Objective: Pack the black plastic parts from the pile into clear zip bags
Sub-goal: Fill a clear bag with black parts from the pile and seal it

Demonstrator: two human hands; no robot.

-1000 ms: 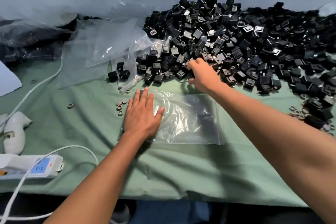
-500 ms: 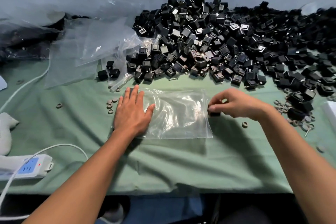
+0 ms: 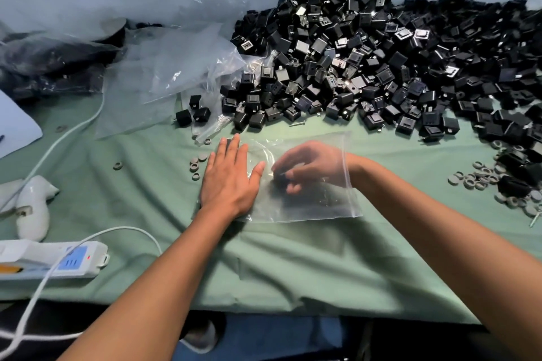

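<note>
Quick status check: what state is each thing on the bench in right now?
Clear zip bag: flat, mouth open rightward.
Left hand: flat, pressing the bag.
Right hand: inside the bag, fingers curled on a black plastic part.
Pile of black parts: loose, unpacked.
White power strip: light on.

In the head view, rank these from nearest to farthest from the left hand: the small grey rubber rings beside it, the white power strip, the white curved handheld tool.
1. Small grey rubber rings: just left of the left hand.
2. White curved handheld tool: far left.
3. White power strip: lower left; close to the tool's distance, so the order of 2 and 3 is uncertain.
</note>
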